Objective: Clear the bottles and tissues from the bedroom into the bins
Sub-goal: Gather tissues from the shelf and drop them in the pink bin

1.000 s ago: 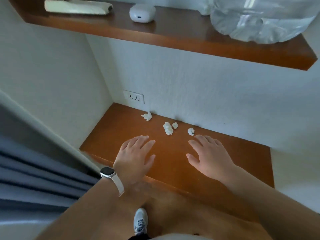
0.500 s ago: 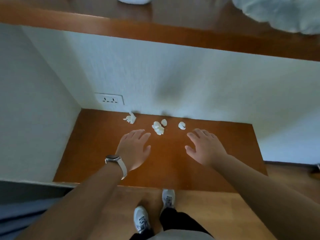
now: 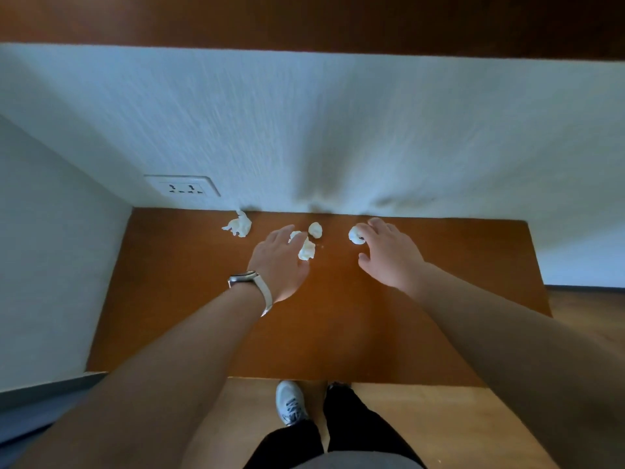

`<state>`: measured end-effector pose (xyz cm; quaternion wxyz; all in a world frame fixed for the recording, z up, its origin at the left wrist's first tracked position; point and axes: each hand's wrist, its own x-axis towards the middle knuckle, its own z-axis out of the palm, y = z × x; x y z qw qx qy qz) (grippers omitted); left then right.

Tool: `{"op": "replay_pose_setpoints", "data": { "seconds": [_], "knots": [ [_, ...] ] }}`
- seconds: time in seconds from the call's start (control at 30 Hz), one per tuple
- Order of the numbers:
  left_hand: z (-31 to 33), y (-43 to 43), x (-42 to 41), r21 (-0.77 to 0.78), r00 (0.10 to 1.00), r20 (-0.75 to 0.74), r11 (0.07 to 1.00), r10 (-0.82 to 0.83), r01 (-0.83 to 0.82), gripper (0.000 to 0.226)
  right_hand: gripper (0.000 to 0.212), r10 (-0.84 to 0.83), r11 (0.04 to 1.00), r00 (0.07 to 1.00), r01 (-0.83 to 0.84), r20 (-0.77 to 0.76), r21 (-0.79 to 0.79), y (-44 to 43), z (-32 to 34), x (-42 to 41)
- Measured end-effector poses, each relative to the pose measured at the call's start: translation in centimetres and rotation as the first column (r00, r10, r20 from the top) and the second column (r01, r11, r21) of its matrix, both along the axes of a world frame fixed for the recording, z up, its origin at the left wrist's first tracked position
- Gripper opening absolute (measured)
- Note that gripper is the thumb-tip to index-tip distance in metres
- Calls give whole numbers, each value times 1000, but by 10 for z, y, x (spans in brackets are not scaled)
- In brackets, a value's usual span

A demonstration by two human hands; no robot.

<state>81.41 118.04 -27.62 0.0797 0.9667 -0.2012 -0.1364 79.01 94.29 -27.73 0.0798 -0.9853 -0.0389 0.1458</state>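
Several crumpled white tissues lie along the back of a low wooden shelf (image 3: 189, 299), near the wall. My left hand (image 3: 279, 262), with a watch on the wrist, reaches over the middle tissue (image 3: 307, 250); its fingertips touch it, fingers still spread. A small round tissue (image 3: 315, 229) lies just behind it. My right hand (image 3: 389, 253) has its fingertips on the right tissue (image 3: 355, 235), not closed around it. The leftmost tissue (image 3: 238, 225) lies apart, untouched, below the socket. No bottle or bin is in view.
A wall socket (image 3: 184, 187) sits low on the back wall. An upper wooden shelf (image 3: 304, 22) overhangs at the top. A side wall closes the left. My shoes (image 3: 291, 402) stand on wooden floor in front of the shelf.
Both hands moved forward toward the wall and now touch tissues; before they hovered short of them. The view tilted down, so the things on the upper shelf left the frame.
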Motion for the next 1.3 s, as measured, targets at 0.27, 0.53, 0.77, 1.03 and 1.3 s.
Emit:
{"op": "replay_pose_setpoints", "data": {
  "seconds": [0.27,0.53,0.77,1.03,1.3],
  "knots": [
    [-19,-12,0,30,998,-65,999,15,-13,45,46,100,995,994,-100,-33,21,-8,-28,6],
    [-33,-18,-10,-78,999,30,997,-18,21,16,27,113,993,993,-114,35,36,-4,-42,0],
    [-39,-17,-25,-248,991,-85,962,99,-117,45,25,-5,994,1000,2,24,107,5,-44,-24],
    [-39,8,-51,-324,972,-186,925,141,-196,31,26,-191,971,975,205,-117,121,11,-45,-75],
    [8,28,-73,-444,984,-147,883,97,-153,31,19,-332,918,943,330,-33,220,42,6,-115]
  ]
}}
